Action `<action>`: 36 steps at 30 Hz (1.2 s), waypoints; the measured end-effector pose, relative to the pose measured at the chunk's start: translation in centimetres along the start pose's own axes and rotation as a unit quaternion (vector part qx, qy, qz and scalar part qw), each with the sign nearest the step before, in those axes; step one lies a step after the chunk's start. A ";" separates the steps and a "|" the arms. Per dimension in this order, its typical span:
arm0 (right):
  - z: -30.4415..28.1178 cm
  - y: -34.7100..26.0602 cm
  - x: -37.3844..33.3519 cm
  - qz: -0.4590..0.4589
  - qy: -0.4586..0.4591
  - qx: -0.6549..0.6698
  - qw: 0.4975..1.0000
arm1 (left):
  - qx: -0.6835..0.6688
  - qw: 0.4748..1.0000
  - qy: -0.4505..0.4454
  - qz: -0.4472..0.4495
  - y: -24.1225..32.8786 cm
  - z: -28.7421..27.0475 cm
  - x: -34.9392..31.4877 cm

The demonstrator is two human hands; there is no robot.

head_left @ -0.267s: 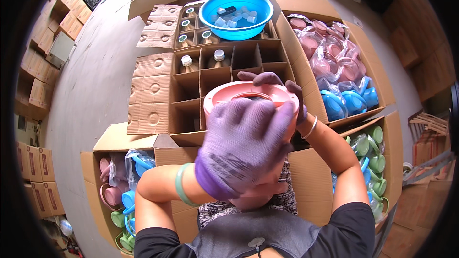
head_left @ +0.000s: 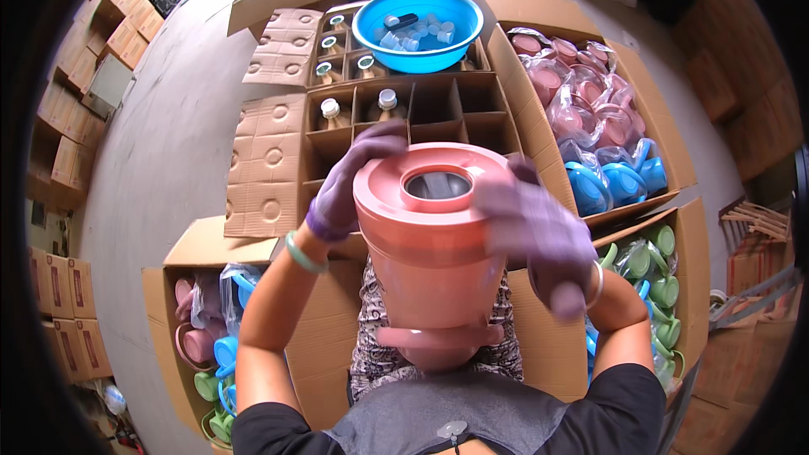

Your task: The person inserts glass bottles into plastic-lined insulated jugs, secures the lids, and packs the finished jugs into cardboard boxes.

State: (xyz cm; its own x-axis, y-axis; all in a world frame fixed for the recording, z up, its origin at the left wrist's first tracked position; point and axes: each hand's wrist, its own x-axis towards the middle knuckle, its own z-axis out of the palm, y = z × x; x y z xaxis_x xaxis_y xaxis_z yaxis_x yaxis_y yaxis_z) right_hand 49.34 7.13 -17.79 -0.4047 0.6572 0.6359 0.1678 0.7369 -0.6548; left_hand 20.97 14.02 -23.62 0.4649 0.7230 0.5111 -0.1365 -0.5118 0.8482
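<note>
A pink plastic thermos body (head_left: 438,270) stands on end between my legs, a round opening in its top. A silvery surface shows inside that opening. My left hand (head_left: 350,181), in a purple glove, rests against its far left side, with the fingers curved at the rim. On the right side, my gloved right hand (head_left: 539,236) is smeared by motion beside the rim. Its fingers are too blurred to read. Behind the thermos is a divided cardboard box (head_left: 329,152), where two white-capped bottle-shaped pieces (head_left: 387,103) stand in compartments.
A blue basin (head_left: 371,38) holding small translucent pieces sits over the farther divided box. At right, an open carton (head_left: 590,215) holds bagged pink and blue plastic parts. Cartons of pink, blue and green parts (head_left: 202,345) flank me on both sides.
My left hand has moved off the thermos top to its left side, uncovering the opening. My right hand has come from the far right rim toward me along the right side.
</note>
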 end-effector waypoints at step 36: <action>0.3 3.0 13.3 0.248 -0.579 0.008 0.777 | -0.597 0.785 -0.141 0.082 -7.7 4.6 3.2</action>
State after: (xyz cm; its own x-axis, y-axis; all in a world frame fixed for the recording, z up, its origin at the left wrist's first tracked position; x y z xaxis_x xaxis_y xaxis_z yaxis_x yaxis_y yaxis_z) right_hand 44.19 18.03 -11.37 -0.8325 0.2701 -0.4837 0.5538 0.4308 -0.7125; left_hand 27.58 18.15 -29.15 0.5076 0.4743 0.7193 -0.8596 0.3351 0.3857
